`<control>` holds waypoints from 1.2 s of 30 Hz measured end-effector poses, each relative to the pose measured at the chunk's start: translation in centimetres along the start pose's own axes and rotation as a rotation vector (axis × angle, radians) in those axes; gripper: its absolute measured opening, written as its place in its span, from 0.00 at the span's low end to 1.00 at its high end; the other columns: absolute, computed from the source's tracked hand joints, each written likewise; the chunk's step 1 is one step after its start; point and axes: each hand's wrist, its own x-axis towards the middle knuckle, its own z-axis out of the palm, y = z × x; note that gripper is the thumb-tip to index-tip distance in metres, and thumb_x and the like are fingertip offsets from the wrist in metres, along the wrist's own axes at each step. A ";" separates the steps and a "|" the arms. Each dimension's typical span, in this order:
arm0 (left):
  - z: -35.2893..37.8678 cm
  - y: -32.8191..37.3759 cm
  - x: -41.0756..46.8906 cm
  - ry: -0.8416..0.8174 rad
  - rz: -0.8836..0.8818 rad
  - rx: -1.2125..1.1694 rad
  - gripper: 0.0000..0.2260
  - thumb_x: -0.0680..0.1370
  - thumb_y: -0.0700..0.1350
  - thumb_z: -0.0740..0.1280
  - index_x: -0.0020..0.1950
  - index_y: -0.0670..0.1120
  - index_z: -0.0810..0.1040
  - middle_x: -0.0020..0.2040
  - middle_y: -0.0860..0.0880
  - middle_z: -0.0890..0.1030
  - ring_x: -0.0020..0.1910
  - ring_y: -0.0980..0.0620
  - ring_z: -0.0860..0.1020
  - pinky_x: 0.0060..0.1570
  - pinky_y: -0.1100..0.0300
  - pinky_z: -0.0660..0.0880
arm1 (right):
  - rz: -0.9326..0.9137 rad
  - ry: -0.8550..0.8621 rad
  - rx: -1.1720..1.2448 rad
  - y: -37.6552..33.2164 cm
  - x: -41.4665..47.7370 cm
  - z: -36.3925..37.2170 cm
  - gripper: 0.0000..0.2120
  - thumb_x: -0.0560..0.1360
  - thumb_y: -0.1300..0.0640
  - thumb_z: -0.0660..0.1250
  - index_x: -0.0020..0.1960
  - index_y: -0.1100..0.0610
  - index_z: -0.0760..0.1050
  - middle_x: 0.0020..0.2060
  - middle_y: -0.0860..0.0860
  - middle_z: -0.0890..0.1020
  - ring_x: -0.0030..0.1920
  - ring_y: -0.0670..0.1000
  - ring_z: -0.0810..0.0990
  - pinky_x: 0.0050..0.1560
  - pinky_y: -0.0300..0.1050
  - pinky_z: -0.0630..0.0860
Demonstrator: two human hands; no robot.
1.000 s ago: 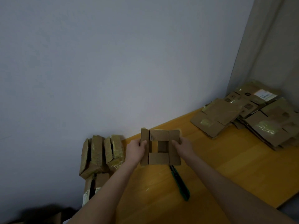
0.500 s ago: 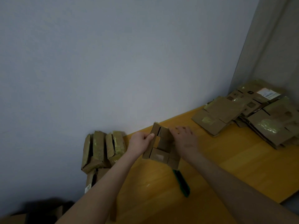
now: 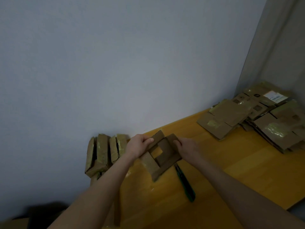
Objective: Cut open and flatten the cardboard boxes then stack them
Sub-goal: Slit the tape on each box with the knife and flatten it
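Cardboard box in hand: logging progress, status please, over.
Left hand, right hand gripping opened box, not yet flat. Green cutter lies on table beside it. Nothing blocking.

Bare tabletop (image 3: 231, 171) gives open passage between the held box (image 3: 162, 156) and the flattened stack (image 3: 257, 119) in the far right corner. Obstacles: green cutter (image 3: 184, 184) lying on the table just under the box; upright boxes (image 3: 104, 152) at the left end; wall (image 3: 115, 63) closing the far side
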 end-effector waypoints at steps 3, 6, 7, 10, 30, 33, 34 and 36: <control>1.0 -1.8 0.0 0.254 -0.171 -0.133 0.18 0.79 0.48 0.66 0.68 0.45 0.75 0.59 0.48 0.81 0.59 0.49 0.78 0.58 0.55 0.74 | 0.080 0.097 0.027 -0.4 -0.3 0.5 0.16 0.83 0.53 0.54 0.36 0.52 0.66 0.31 0.46 0.70 0.34 0.50 0.72 0.31 0.42 0.63; 2.0 -4.4 -0.2 0.205 -0.473 -0.423 0.31 0.76 0.56 0.68 0.73 0.40 0.67 0.69 0.41 0.73 0.67 0.42 0.72 0.66 0.44 0.71 | 0.113 0.154 -0.058 -0.6 -0.4 -0.3 0.14 0.83 0.53 0.53 0.40 0.54 0.67 0.30 0.46 0.68 0.33 0.47 0.69 0.28 0.37 0.59; 2.4 -4.9 -0.4 0.144 -0.496 -0.471 0.35 0.74 0.60 0.68 0.73 0.40 0.67 0.69 0.40 0.73 0.66 0.41 0.73 0.65 0.43 0.71 | 0.102 0.149 -0.087 -0.7 -0.5 -0.5 0.14 0.83 0.53 0.52 0.41 0.54 0.68 0.30 0.46 0.68 0.33 0.47 0.70 0.28 0.37 0.60; 2.8 -3.7 -0.9 0.030 -0.452 -0.423 0.37 0.73 0.60 0.70 0.73 0.39 0.66 0.67 0.41 0.73 0.63 0.41 0.75 0.60 0.46 0.75 | 0.002 0.136 -0.126 -1.3 -1.0 -0.3 0.13 0.83 0.51 0.52 0.41 0.53 0.67 0.30 0.45 0.69 0.29 0.45 0.69 0.29 0.38 0.63; -0.9 -3.1 -2.0 -0.153 -0.049 -0.559 0.16 0.82 0.41 0.61 0.39 0.53 0.83 0.39 0.54 0.81 0.43 0.52 0.78 0.48 0.59 0.75 | 0.513 -0.205 1.113 3.0 -1.4 -1.7 0.22 0.82 0.41 0.50 0.61 0.53 0.73 0.54 0.56 0.80 0.56 0.56 0.78 0.57 0.52 0.75; -1.2 -1.9 -2.1 -0.245 0.033 -0.530 0.20 0.80 0.35 0.62 0.51 0.61 0.83 0.51 0.66 0.80 0.52 0.69 0.76 0.54 0.72 0.72 | 0.444 -0.275 0.998 3.4 -1.4 -1.8 0.21 0.77 0.42 0.63 0.65 0.52 0.74 0.54 0.55 0.81 0.53 0.55 0.81 0.47 0.47 0.78; -1.2 -1.4 -2.0 -0.285 0.067 -0.525 0.19 0.79 0.33 0.63 0.60 0.56 0.81 0.60 0.66 0.77 0.57 0.71 0.73 0.57 0.73 0.71 | 0.418 -0.262 0.990 3.5 -1.4 -1.7 0.21 0.76 0.47 0.67 0.67 0.52 0.73 0.54 0.54 0.81 0.53 0.55 0.81 0.44 0.47 0.79; -1.0 -1.0 -1.7 -0.319 0.071 -0.542 0.18 0.77 0.39 0.64 0.65 0.52 0.78 0.66 0.63 0.72 0.63 0.68 0.70 0.60 0.68 0.70 | 0.416 -0.221 1.044 3.3 -1.5 -1.5 0.21 0.76 0.57 0.69 0.67 0.50 0.71 0.55 0.54 0.80 0.53 0.56 0.81 0.43 0.48 0.79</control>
